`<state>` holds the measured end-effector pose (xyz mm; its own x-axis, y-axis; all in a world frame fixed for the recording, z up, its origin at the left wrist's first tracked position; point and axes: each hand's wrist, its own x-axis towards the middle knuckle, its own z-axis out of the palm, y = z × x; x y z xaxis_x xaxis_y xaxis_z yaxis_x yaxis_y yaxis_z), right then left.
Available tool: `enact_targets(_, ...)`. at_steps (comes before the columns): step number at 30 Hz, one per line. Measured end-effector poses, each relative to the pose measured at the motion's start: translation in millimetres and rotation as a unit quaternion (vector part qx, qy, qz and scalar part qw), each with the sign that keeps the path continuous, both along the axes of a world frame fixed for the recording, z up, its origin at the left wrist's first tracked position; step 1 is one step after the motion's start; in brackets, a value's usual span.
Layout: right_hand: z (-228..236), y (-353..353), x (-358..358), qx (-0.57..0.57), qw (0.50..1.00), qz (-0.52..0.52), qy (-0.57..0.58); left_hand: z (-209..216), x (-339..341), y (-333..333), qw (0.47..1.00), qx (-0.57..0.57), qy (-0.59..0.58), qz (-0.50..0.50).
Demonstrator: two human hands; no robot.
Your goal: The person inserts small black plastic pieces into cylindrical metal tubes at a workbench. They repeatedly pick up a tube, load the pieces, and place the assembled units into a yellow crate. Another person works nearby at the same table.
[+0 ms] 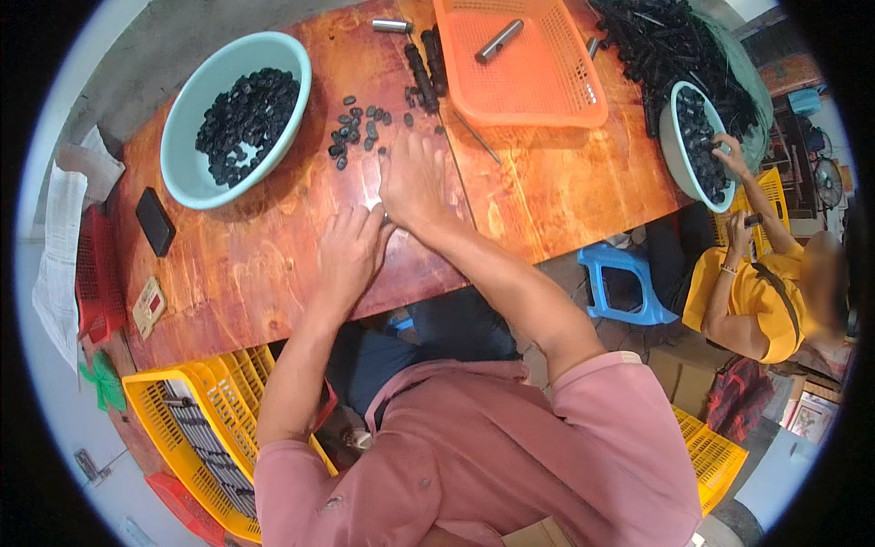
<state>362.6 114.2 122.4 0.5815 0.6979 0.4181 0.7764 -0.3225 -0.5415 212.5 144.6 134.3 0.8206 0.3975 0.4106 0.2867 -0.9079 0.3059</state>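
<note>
My left hand rests low over the wooden table, its fingers curled and pressed together by my right wrist. A tiny bright glint shows at its fingertips, but what they grip is hidden. Just ahead and to the right, my right hand is closed, knuckles up, on the tabletop; its own fingers cover whatever is in it. Beyond my hands lies a loose scatter of small black oval pieces. To the left, a pale green basin holds a heap of similar black pieces.
An orange basket holds a metal cylinder. A thin rod and black ribbed rods lie nearby. Left is a black phone-like slab. A co-worker in yellow reaches into another basin. A blue stool stands below.
</note>
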Motion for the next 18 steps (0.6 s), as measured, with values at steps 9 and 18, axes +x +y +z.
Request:
enact_targets(9,-5.1,6.2,2.2,-0.089,0.996,0.0,0.023,1.9,-1.4,2.7,0.997,-0.057,-0.039,0.021)
enact_targets(18,6.3,5.0,2.5,-0.141,0.989,0.021,0.035,3.4,-2.2,6.6,0.997,-0.072,-0.03,0.015)
